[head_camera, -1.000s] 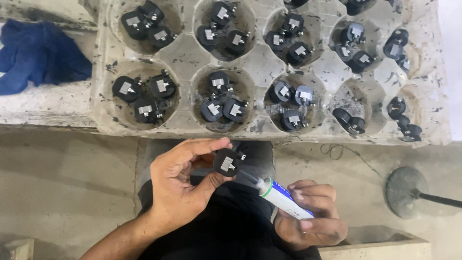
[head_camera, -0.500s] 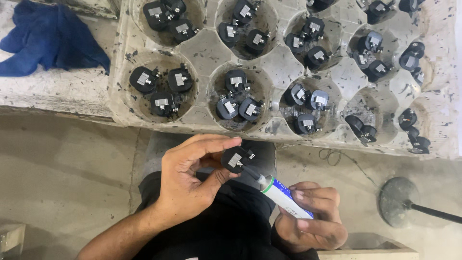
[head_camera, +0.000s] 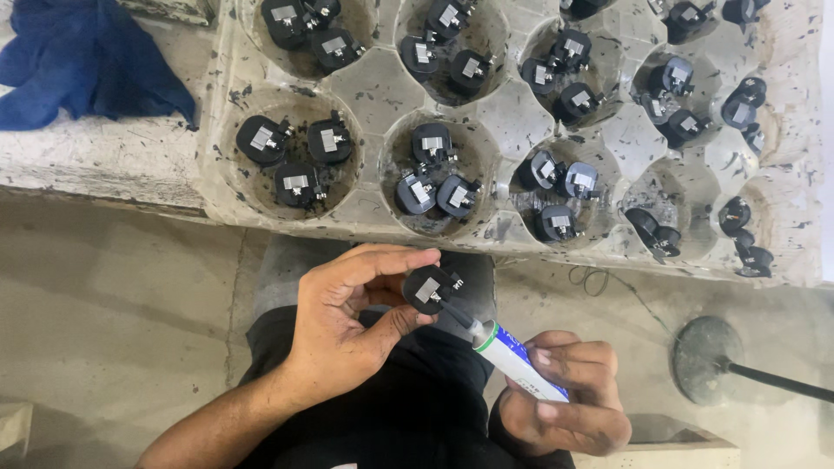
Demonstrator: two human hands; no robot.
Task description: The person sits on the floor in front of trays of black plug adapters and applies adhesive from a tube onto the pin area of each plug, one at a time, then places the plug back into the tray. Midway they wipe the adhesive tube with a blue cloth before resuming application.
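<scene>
The left hand [head_camera: 347, 317] is raised over the lap with the wrist bent inward, and its thumb and curled fingers pinch a small black part [head_camera: 428, 288] with a metal plate, holding it just below the tray [head_camera: 365, 82]. The right hand [head_camera: 565, 404] lies lower, closed in a loose fist around a white tube [head_camera: 517, 363], whose dark nozzle points up and left and touches the part. The tray holds many similar black parts in round cups, and a blue cloth [head_camera: 78, 65] lies beside it on the left.
</scene>
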